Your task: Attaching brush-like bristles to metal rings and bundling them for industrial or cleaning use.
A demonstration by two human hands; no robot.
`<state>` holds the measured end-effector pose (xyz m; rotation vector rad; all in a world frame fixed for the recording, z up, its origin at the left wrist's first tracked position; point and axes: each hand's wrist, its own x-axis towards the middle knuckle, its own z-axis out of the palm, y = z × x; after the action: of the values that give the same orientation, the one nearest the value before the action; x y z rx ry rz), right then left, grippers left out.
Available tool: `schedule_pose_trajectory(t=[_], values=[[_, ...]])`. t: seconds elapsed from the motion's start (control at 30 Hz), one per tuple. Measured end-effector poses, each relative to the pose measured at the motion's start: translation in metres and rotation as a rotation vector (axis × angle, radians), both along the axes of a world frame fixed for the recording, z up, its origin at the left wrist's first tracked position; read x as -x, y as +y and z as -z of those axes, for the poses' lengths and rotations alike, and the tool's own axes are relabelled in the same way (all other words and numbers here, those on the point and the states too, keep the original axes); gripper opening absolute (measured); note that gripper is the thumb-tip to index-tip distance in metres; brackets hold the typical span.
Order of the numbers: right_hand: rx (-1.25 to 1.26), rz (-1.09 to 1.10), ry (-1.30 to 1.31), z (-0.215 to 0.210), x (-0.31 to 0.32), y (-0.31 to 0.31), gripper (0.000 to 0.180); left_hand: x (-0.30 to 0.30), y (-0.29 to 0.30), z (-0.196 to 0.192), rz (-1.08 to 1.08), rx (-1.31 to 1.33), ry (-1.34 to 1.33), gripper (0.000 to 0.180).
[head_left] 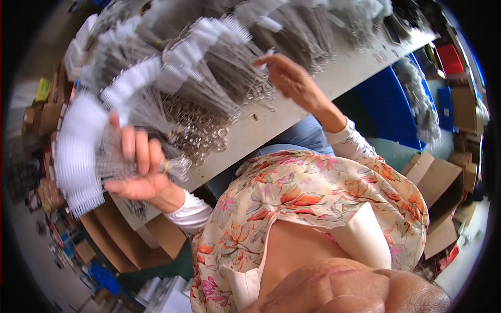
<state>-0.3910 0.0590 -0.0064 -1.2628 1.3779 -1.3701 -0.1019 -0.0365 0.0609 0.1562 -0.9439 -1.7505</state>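
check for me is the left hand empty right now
No, the left hand grips a fanned bundle of thin wire pieces with white tags, held up beside the white table.

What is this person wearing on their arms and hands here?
Both forearms are covered by snug white undersleeves reaching the wrists, under a loose short-sleeved floral top in cream, orange, pink and green. The right undersleeve carries a faint small pattern near the cuff. The left hand and right hand are bare: no gloves, and no rings or watch that I can make out.
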Motion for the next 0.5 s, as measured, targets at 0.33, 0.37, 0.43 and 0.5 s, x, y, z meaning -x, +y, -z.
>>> schedule_pose_trajectory(t=[0.33, 0.37, 0.43, 0.5], values=[[0.557, 0.71, 1.01, -0.025, 0.063, -0.062, 0.024, 0.021, 0.009, 0.004, 0.254, -0.381, 0.301, 0.047], [0.576, 0.617, 1.025, -0.048, 0.04, -0.055, 0.023, 0.024, 0.007, 0.007, 0.246, -0.394, 0.331, 0.044], [0.675, 0.331, 0.902, -0.068, -0.005, -0.042, 0.021, 0.029, 0.003, 0.011, 0.26, -0.413, 0.382, 0.04], [0.757, 0.026, 0.667, -0.07, -0.053, -0.029, 0.025, 0.033, 0.0, 0.01, 0.353, -0.471, 0.464, 0.037]])
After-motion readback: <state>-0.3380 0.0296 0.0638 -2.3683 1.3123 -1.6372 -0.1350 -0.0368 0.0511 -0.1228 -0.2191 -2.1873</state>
